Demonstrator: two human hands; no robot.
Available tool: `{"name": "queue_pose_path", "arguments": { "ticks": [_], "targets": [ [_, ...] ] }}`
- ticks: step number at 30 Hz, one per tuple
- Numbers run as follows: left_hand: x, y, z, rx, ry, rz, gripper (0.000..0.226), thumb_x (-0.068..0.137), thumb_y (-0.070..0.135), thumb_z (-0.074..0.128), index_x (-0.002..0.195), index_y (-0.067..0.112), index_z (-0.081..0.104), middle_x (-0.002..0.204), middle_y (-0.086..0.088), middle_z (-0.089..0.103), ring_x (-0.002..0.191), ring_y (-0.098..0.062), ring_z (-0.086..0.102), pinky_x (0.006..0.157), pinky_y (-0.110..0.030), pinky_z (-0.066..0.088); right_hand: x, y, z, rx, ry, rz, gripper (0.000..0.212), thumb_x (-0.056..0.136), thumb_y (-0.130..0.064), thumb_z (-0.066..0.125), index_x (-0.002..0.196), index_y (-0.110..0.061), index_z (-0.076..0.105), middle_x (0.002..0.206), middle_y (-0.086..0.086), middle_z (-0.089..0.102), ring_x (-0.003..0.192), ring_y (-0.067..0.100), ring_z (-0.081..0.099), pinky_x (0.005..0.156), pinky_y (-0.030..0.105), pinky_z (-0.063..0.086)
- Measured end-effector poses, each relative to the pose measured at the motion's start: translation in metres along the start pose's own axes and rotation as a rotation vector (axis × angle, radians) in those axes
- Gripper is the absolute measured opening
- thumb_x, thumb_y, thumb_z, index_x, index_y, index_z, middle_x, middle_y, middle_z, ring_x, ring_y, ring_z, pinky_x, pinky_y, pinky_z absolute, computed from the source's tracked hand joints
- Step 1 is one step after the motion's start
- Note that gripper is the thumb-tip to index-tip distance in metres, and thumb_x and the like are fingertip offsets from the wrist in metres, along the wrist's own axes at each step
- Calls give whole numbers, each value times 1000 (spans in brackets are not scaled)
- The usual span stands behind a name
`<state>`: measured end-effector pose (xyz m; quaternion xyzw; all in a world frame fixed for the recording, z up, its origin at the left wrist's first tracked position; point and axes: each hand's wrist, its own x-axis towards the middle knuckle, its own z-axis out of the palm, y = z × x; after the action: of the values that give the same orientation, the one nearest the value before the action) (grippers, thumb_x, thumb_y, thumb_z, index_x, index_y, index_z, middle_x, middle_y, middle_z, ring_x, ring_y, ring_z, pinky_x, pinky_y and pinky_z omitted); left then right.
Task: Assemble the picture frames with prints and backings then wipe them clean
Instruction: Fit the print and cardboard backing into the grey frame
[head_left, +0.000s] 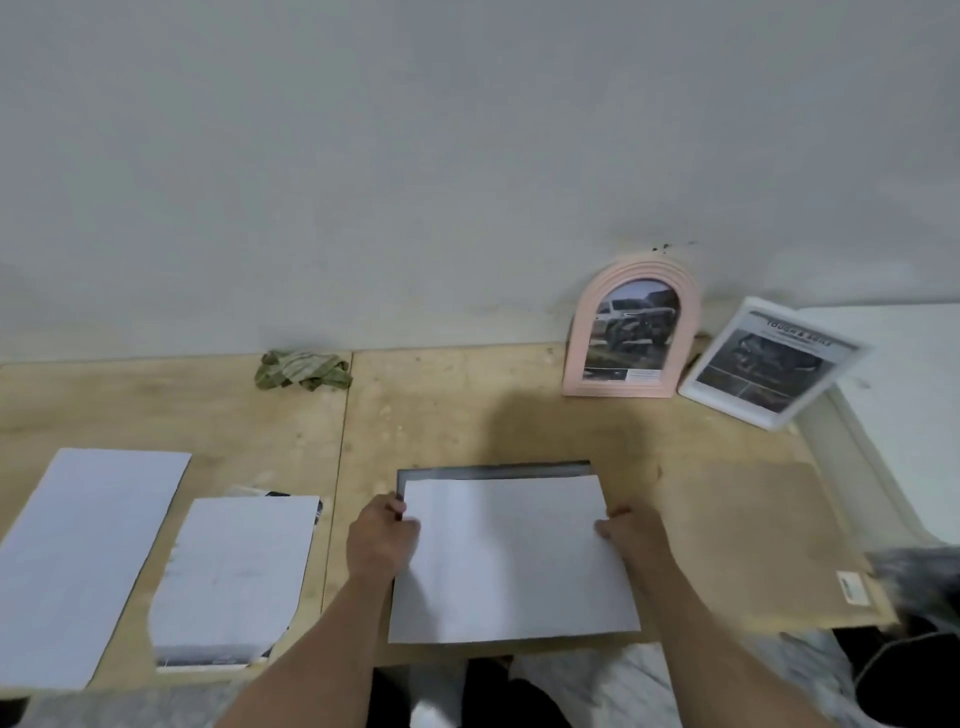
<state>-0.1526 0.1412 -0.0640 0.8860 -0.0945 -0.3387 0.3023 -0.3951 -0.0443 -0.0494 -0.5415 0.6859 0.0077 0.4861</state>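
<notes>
So the person is lining up a white rectangular sheet of paper (511, 558), blank side up, over a dark thin-edged rectangular picture frame (493, 470) that's lying flat near the front edge of the light plywood desk (441, 410), a bit right of the middle. Only the frame's far strip and a bit of its left side are peeking out, so I'm guessing the print is being squared up before it drops in, not seated yet

The left hand (384, 535) is curling its fingers over the sheet's left edge right by the frame's far-left corner, looks like it's gripping paper and frame together to stop things sliding. The right hand (631, 532) is pinching the sheet's right edge, thumb on top, probably steering it

Two more white sheets are waiting toward the front-left corner: a long white paper sheet (88, 561) and a white sheet with a curved cut side (236, 577) sitting on other prints. A crumpled green striped cloth (301, 370) is parked at the back edge against the wall, likely saved for wiping. At the back-right, a pink arched frame with a car photo (631, 332) is standing against the wall, with a white rectangular frame holding a dark print (763, 364) propped beside it, both looking finished. A flat brown fibreboard backing panel (769, 540) is lying just right of the work, handy for closing up
</notes>
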Motion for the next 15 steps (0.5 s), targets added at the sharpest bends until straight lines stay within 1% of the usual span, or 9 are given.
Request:
{"name": "queue_pose_path", "arguments": {
  "ticks": [2,4,5,8,9,11,12,15],
  "targets": [
    [0,-2,0,1,15,-36,16,78,13,61,87,25,66,89,7,69,82,-18,64,70,-23,41,0,0,3,16,-11,-9,16,77,-5,65,91,-11,57,81,6,57,74,22,55,65,33,42],
    [1,-3,-1,-20,28,-73,15,76,13,63,81,26,69,88,6,70,83,-20,65,74,-23,42,4,-3,5,17,-17,-12,17,79,-6,63,94,-12,58,84,3,56,78,20,55,68,31,41],
    [1,0,-1,-31,34,-80,14,75,14,64,78,26,69,87,6,71,85,-21,66,75,-23,43,5,-5,5,20,-16,-3,16,80,-6,62,94,-14,59,83,2,56,77,19,54,67,29,40],
    [5,8,-2,-41,48,-89,17,76,13,65,68,28,67,84,5,71,86,-23,65,76,-22,43,12,-13,5,-18,-3,1,17,82,-5,60,95,-15,61,77,-3,53,67,12,49,54,25,35],
    [7,11,-2,-35,50,-94,20,77,13,66,65,29,65,84,4,70,85,-24,65,76,-22,43,15,-15,6,-30,2,-4,18,81,-6,60,97,-15,63,79,-4,56,68,12,50,54,24,35],
    [11,16,-3,-12,53,-90,24,79,14,66,60,30,62,82,2,68,85,-25,63,76,-22,42,19,-17,7,-40,16,-11,24,81,-7,62,104,-14,65,90,-1,62,78,16,55,59,25,37],
    [12,18,-3,12,50,-86,25,79,15,65,59,29,62,82,2,68,85,-25,62,76,-22,41,21,-18,7,-53,21,-18,26,81,-7,62,106,-13,66,93,0,62,83,18,55,62,25,38],
    [16,18,-1,39,41,-88,18,80,17,64,66,27,64,89,0,70,89,-25,63,78,-22,41,25,-22,8,-115,16,-45,31,82,-6,63,112,-11,66,100,6,62,88,21,55,72,26,40]
  ]
}}
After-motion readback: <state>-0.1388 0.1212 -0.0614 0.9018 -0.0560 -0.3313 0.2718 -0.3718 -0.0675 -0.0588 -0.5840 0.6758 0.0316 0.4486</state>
